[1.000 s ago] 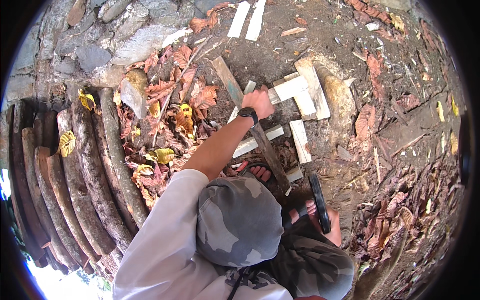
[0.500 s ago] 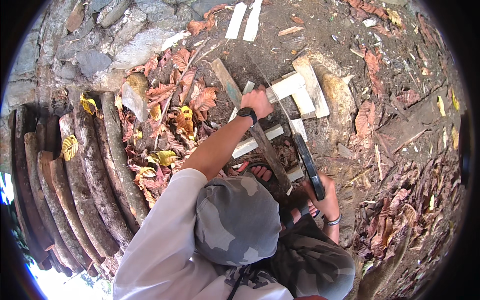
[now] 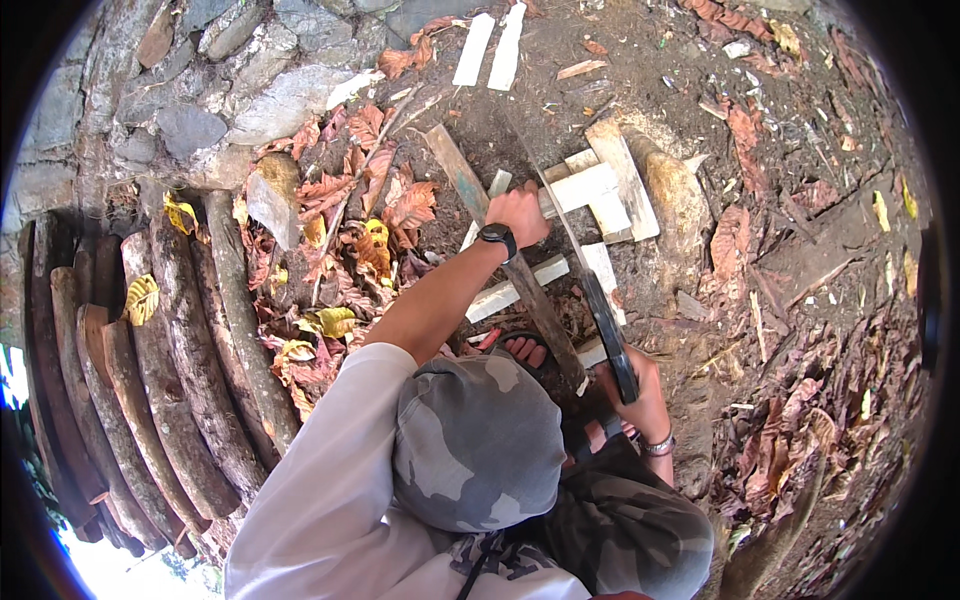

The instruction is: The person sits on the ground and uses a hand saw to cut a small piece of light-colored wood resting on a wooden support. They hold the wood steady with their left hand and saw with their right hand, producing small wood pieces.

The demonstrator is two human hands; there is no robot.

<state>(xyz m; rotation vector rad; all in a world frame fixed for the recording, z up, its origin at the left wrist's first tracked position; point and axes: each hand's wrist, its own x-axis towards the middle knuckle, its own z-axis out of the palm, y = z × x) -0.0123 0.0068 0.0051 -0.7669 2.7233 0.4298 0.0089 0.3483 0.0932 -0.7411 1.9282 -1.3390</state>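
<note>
Your left hand [image 3: 518, 212] reaches forward with its grip clamped on the end of a pale split piece of wood [image 3: 585, 188], holding it down against the other pale offcuts [image 3: 620, 180] stacked crosswise on the dirt ground [image 3: 800, 260]. A dark watch [image 3: 497, 238] sits on that wrist. Your right hand [image 3: 640, 395], close to your body, has its grip wrapped around the dark handle [image 3: 612, 345] of a hand saw. The saw blade [image 3: 560, 215] runs up and away from the handle, thin and angled, crossing the pale wood just beside your left hand; its far tip lies over the bare soil beyond the stack. A bracelet [image 3: 658, 445] circles the right wrist.

The wood being cut rests in the upper middle of the view, on top of a long weathered plank [image 3: 460, 175] that slants from the leaf litter down toward your foot. Your toes in a sandal [image 3: 520, 348] show just below the plank, near more pale strips [image 3: 505, 295].

To your left, dry brown and yellow leaves [image 3: 370, 240] cover the ground, and beyond them a row of dark logs [image 3: 190, 340] lies side by side. Grey stones [image 3: 250, 90] stand along the upper left edge. Two pale slats [image 3: 490, 45] lie well apart from the work, at the top of the view. Your camouflage cap [image 3: 475, 440] fills the lower middle.
</note>
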